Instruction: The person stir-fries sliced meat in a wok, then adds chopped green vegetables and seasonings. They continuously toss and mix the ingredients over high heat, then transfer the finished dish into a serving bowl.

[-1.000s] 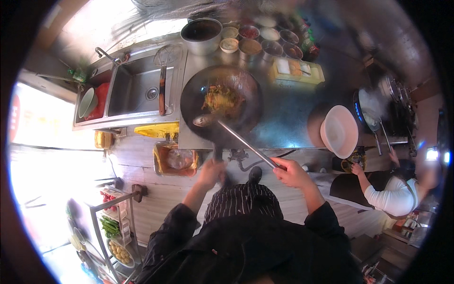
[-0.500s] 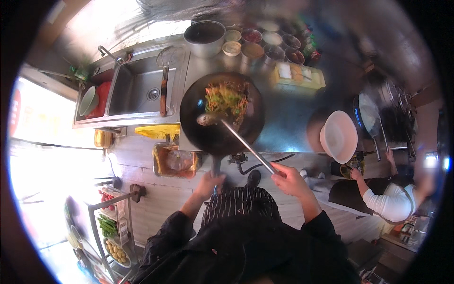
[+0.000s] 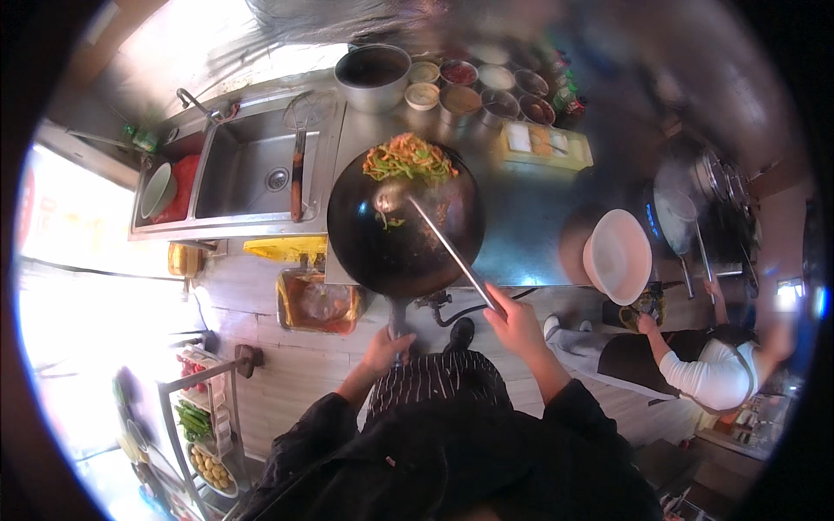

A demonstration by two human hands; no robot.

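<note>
A dark wok (image 3: 395,260) sits at the front of the steel counter, its handle toward me. My left hand (image 3: 386,351) is closed round that handle. In my right hand (image 3: 514,323) is the long metal handle of a ladle (image 3: 447,246), whose bowl rests inside the wok left of its middle. Stir-fried food (image 3: 408,160), green and orange-brown strips, lies bunched at the far side of the wok. A few scraps cling to the bare bottom near the ladle's bowl.
Left of the wok is a sink (image 3: 243,187) with a wire strainer (image 3: 298,169) across its edge. Behind stand a big pot (image 3: 372,82) and several seasoning bowls (image 3: 459,100). A pale bowl (image 3: 618,256) sits to the right; beyond it, a co-worker (image 3: 695,365) works by a stove.
The food has shifted from the wok's middle to its far side, heaped more tightly. The wok and my left hand sit slightly lower. My right hand has moved a little up and left.
</note>
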